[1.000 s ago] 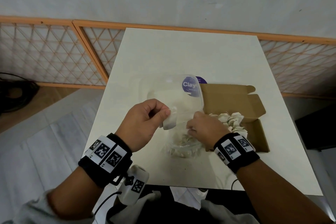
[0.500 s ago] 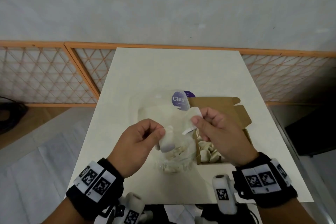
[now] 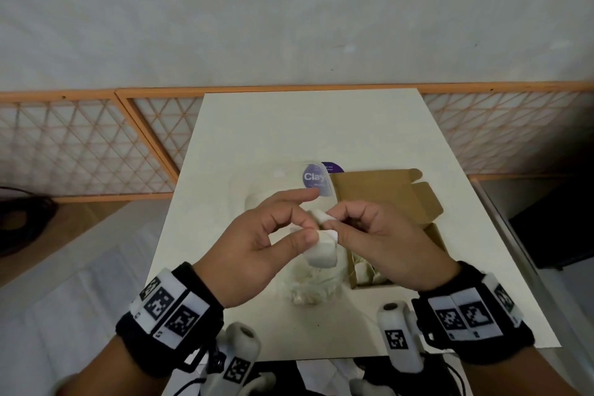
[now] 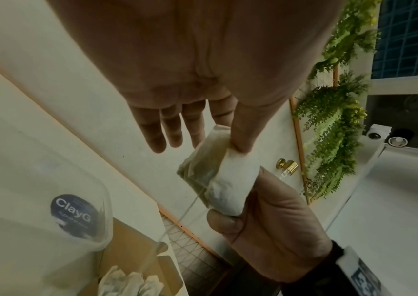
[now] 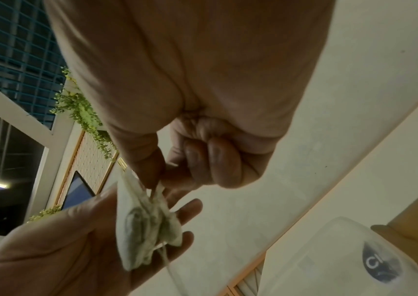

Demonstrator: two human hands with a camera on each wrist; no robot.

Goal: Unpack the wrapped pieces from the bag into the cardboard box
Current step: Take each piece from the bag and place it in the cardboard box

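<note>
A white wrapped piece point(image 3: 321, 251) is held in the air between both hands, above the clear plastic bag point(image 3: 308, 286). My left hand point(image 3: 310, 230) pinches its side with thumb and a finger, the other fingers spread. My right hand point(image 3: 331, 223) pinches the wrapping at its upper end. The left wrist view shows the wrapped piece point(image 4: 218, 176) under the left thumb, the right hand point(image 4: 230, 216) gripping its lower end. In the right wrist view thumb and forefinger pinch the wrapped piece point(image 5: 146, 222). The open cardboard box point(image 3: 389, 199) lies right of the bag and holds several pieces point(image 3: 366, 273).
The bag carries a purple round label point(image 3: 316, 178) and has more pieces at its bottom. The white table point(image 3: 305, 132) is bordered by an orange lattice fence point(image 3: 80, 151) at the far side and left. A dark object point(image 3: 556, 228) stands right of the table.
My left hand has lifted the piece up and toward me. My right hand has come over from the bag's rim and now pinches that piece's wrapping.
</note>
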